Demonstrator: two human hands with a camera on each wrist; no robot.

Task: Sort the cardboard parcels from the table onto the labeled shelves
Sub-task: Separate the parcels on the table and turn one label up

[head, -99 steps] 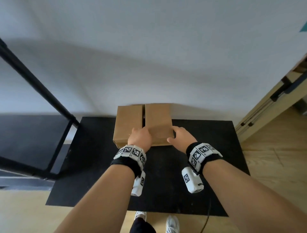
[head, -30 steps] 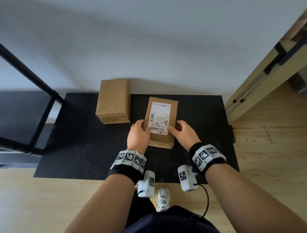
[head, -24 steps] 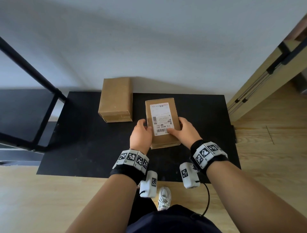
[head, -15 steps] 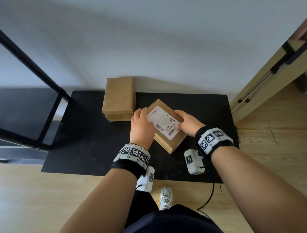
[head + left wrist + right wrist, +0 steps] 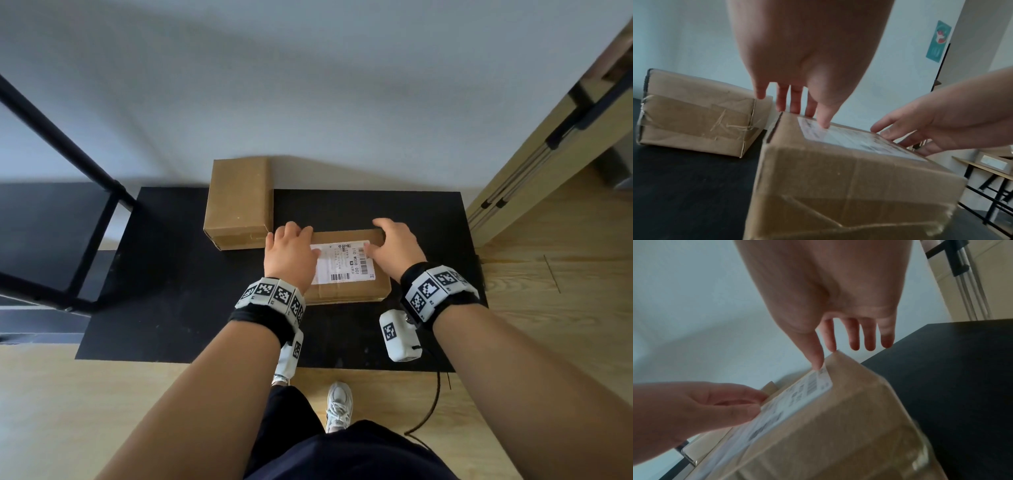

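Labelled parcel [image 5: 346, 274]: on table [image 5: 154, 274]; left hand [image 5: 289, 255], right hand [image 5: 394, 246] resting open-fingered atop. Plain parcel [image 5: 239, 198]: likewise unshelved.

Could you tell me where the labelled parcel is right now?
In the head view, the labelled parcel lies on the black table under the left hand and right hand, just right of the plain parcel.
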